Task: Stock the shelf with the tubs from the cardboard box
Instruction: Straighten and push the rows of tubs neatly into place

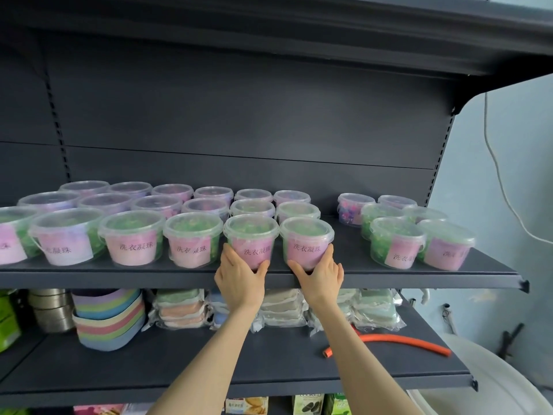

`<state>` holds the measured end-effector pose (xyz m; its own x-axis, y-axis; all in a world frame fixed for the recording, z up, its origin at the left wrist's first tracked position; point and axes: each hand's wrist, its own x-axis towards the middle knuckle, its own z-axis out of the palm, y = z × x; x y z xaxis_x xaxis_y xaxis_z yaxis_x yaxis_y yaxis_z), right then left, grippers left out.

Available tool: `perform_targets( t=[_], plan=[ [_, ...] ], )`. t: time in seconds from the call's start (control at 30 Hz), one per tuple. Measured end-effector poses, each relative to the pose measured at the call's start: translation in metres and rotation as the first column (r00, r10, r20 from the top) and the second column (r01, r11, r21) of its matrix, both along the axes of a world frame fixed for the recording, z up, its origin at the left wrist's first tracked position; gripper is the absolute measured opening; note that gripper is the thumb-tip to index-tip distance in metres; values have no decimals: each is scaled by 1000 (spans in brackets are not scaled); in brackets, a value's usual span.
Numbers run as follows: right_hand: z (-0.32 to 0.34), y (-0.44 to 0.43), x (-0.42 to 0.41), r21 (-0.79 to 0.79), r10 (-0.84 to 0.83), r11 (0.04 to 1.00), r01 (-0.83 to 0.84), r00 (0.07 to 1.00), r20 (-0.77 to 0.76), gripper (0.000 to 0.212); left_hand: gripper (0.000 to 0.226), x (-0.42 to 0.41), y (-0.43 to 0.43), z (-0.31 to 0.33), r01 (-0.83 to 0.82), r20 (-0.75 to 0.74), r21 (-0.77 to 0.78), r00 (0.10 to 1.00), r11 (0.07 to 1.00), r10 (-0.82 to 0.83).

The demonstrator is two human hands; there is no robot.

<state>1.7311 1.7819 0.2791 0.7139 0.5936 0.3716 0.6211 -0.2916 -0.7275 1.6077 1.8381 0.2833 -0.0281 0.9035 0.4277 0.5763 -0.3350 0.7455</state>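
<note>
L hand (239,277) fingers gripped one tub (251,235), R hand (321,278) fingers gripped 2nd tub (306,236), both at shelf (389,275) front edge; risk: sloppy release could've dragged either off.

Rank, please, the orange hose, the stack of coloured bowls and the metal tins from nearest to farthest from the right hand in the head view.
1. Orange hose, lower shelf, just below and right of the right hand.
2. Stack of coloured bowls, lower shelf, far left.
3. Metal tins, behind the bowls, farther left.

Pink labels (306,250) on front-row tubs (131,235) reading 洗衣凝珠, print on bottom-shelf carton (307,405) too blurred to read
</note>
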Motion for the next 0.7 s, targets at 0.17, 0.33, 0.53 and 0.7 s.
perform_targets(
  t=[0.17,0.33,0.53,0.7],
  plan=[
    [-7,-13,0,-24,40,999,-38,997,68,78,87,-12,-11,-13,45,-102,60,994,997,-39],
    [-4,-50,-1,-139,78,988,-63,991,106,41,54,-31,-20,-34,133,-314,116,945,984,-90],
    [20,-97,14,-45,65,997,-58,982,179,21,12,-33,-50,-3,344,-367,270,900,899,-234],
    [30,-151,45,49,70,995,-86,961,266,19,22,-7,-105,22,470,-357,389,870,792,-340]
  ],
)
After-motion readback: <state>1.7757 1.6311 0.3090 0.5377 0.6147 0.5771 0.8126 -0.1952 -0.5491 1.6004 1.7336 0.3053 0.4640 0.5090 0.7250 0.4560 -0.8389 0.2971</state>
